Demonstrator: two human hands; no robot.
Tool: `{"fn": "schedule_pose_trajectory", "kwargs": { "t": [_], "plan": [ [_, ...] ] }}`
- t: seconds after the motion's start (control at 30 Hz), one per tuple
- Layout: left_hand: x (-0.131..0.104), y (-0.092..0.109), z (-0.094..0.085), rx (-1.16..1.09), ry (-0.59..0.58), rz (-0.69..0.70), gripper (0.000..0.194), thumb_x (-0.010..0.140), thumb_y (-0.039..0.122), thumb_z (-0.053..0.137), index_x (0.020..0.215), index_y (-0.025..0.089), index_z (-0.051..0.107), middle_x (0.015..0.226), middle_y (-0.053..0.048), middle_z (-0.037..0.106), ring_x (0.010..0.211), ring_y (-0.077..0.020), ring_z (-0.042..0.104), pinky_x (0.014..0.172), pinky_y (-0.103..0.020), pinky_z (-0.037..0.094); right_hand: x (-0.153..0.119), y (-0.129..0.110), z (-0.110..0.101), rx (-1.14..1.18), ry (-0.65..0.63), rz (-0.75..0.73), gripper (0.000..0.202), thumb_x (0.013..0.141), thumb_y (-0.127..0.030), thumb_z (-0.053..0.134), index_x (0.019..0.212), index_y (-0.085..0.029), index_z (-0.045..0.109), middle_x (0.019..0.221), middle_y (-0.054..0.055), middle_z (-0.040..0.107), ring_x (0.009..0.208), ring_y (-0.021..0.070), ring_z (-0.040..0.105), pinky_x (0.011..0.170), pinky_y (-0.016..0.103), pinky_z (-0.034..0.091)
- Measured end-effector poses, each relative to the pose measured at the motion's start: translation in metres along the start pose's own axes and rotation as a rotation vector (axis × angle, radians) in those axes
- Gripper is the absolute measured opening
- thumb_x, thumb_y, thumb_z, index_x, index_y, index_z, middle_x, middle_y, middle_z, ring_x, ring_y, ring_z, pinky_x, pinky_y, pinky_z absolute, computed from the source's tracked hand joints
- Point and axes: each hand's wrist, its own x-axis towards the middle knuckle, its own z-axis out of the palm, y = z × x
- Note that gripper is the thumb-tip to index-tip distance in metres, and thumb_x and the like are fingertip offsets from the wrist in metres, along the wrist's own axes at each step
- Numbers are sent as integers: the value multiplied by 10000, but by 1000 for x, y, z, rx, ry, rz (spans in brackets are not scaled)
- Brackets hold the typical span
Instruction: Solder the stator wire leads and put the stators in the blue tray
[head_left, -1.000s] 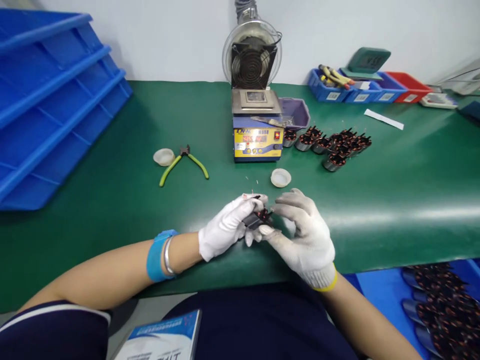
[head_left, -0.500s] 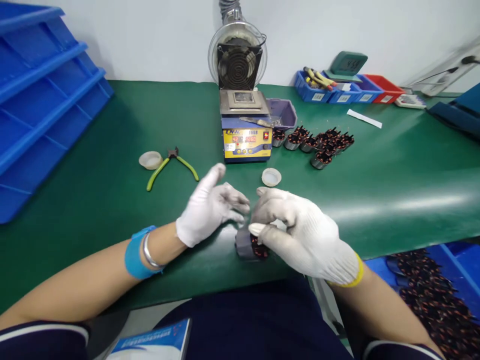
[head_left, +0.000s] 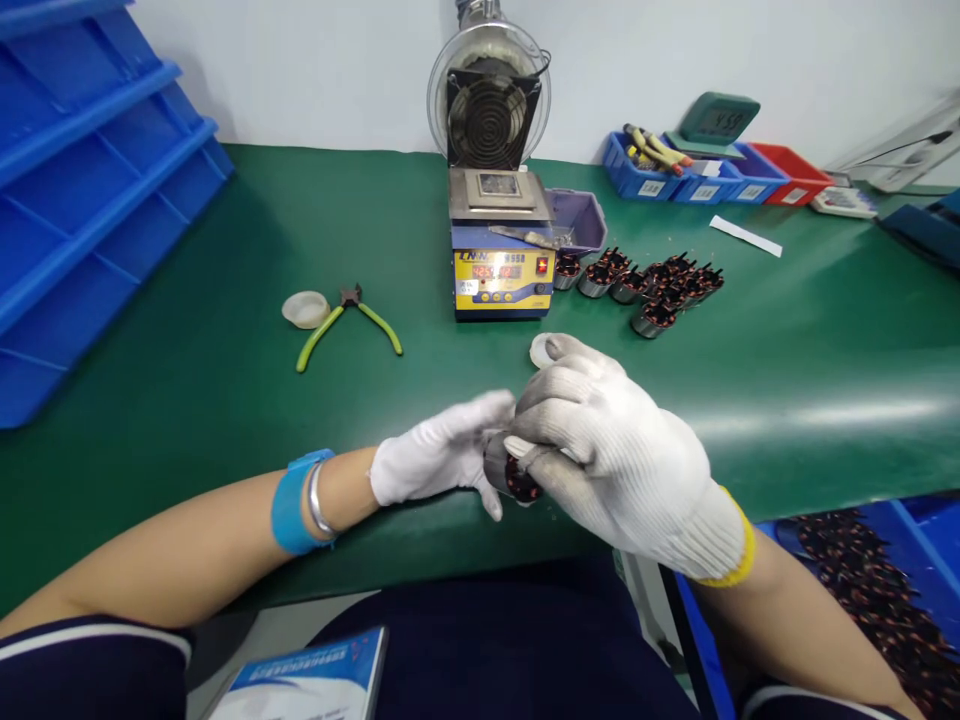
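Note:
A motor stator (head_left: 498, 463), a dark grey ring with copper windings showing at its right end, is tilted on its side near the front of the bench. My left hand (head_left: 439, 453), in a white glove, closes round its left side, with one finger low in front and the others behind. My right hand (head_left: 611, 450), in a knitted glove with a yellow cuff, has its fingers pinched at the wound end. Those fingers hide part of the windings. Just beyond the right hand a small white cap (head_left: 539, 350) is partly covered.
Green-handled cutters (head_left: 350, 300) lie beside a translucent cup (head_left: 305, 310). A solder pot (head_left: 502, 285) stands behind my hands, with several stators (head_left: 654, 318) to its right. Blue trays (head_left: 112, 220) are stacked at left. Another blue bin (head_left: 885, 540) holds many stators at lower right.
My left hand was open beside the stator and has moved right, closing round it. The right hand stays at the wound end, its fingers drawn closer together. The view has shifted slightly.

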Motion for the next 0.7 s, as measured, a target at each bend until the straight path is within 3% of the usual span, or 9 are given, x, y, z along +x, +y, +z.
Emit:
{"fn": "schedule_pose_trajectory", "kwargs": {
  "t": [0.1,0.2,0.23,0.3,0.4,0.47,0.57,0.63,0.7],
  "plan": [
    [-3,-6,4,171,58,68,453,720,512,898,893,148,691,781,-35,670,662,-167,664,556,-257,573,-11,2,9,230,165,133,152,941,-189,597,803,-221,653,830,24,697,832,189,674,1122,527,493],
    [-4,-5,8,205,123,99,510,757,580,847,967,131,729,814,-86,711,657,-183,677,495,-236,541,-30,10,21,550,591,298,154,959,-204,603,810,-226,634,838,23,668,863,188,689,1015,484,586],
    [-4,-3,8,201,120,72,553,769,627,813,979,121,739,813,-112,728,627,-187,679,460,-227,514,-37,15,25,609,668,336,124,962,-217,605,846,-228,647,870,31,674,897,196,699,991,474,603],
    [-3,0,7,195,114,-5,635,789,722,730,970,114,752,774,-137,746,521,-169,647,391,-211,450,-46,25,32,646,578,371,95,945,-242,634,1027,-233,680,1020,57,715,1015,222,719,988,457,614],
    [-2,0,3,222,100,-94,751,769,862,606,913,141,760,703,-117,754,376,-123,552,319,-197,368,-50,33,41,610,121,339,545,896,-258,674,1422,-221,538,1380,117,650,1267,264,657,1048,430,593],
    [-1,-4,0,259,90,-121,847,710,964,513,709,145,728,556,-95,692,300,-106,463,281,-205,307,-47,30,49,542,-47,247,685,888,-265,658,1530,-196,429,1510,139,555,1383,276,572,1116,440,548],
    [-1,-11,1,258,149,-143,884,674,1029,406,475,185,580,360,-47,500,246,-103,348,256,-236,233,-41,19,60,426,-27,97,658,906,-272,612,1526,-159,423,1494,161,560,1397,270,553,1163,451,502],
    [0,-14,6,193,208,-129,843,757,980,388,575,195,636,390,-30,504,298,-146,438,298,-256,321,-40,12,65,382,56,16,597,913,-307,607,1475,-156,474,1378,159,628,1324,272,603,1140,464,516],
    [1,-13,11,144,287,-15,733,849,874,457,759,191,709,490,-36,583,437,-209,591,399,-294,453,-42,9,68,342,110,-32,564,899,-372,637,1414,-173,525,1239,136,669,1235,282,642,1079,477,553]
  ]
}}
